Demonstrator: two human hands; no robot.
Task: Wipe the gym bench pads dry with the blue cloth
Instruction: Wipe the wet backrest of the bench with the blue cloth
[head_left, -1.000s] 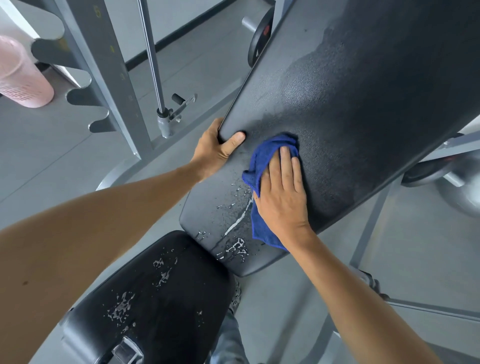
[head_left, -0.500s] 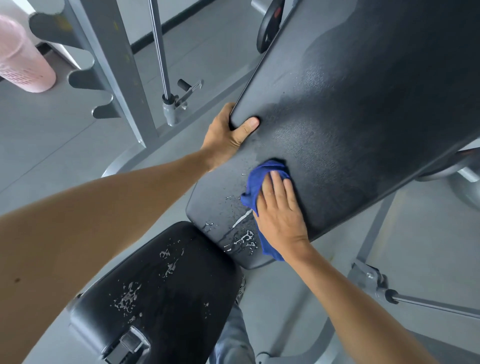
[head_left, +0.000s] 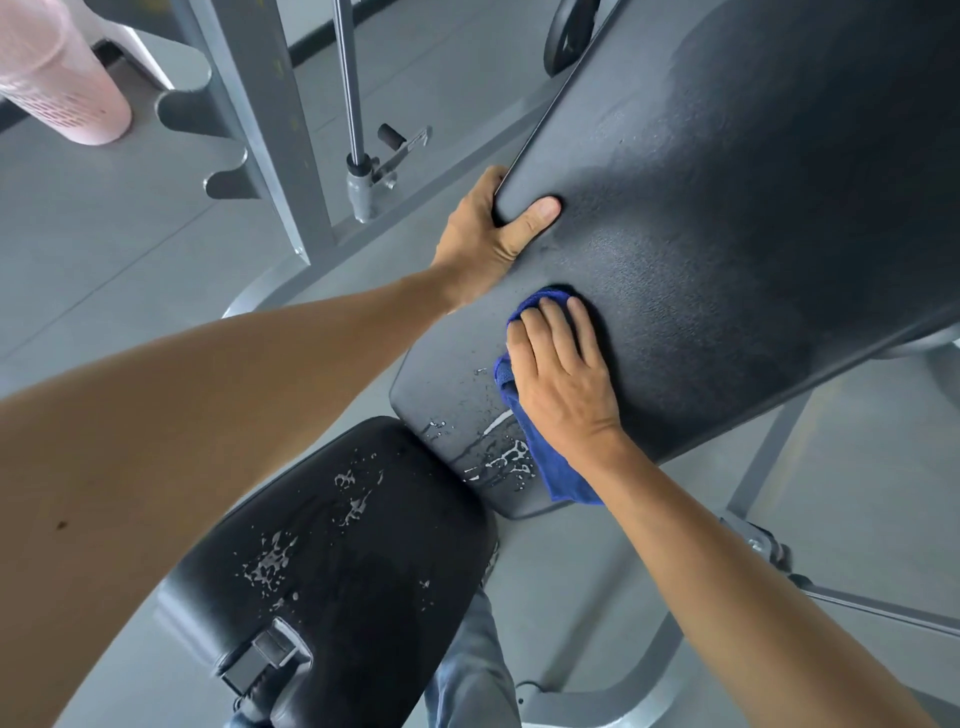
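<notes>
The black back pad slopes up to the right, with water drops pooled near its lower end. My right hand presses the blue cloth flat on that pad, just right of the drops; most of the cloth is hidden under the palm. My left hand grips the pad's left edge, thumb on top. Below lies the black seat pad, speckled with water drops.
A grey steel rack upright with hooks and a chrome guide rod stand left of the bench. A pink perforated bin sits at the far left. A weight plate shows at the top. Grey bench legs cross the floor on the right.
My right hand slid the cloth down the back pad toward the pooled water, then stayed near there. My left hand kept its grip on the pad's edge.
</notes>
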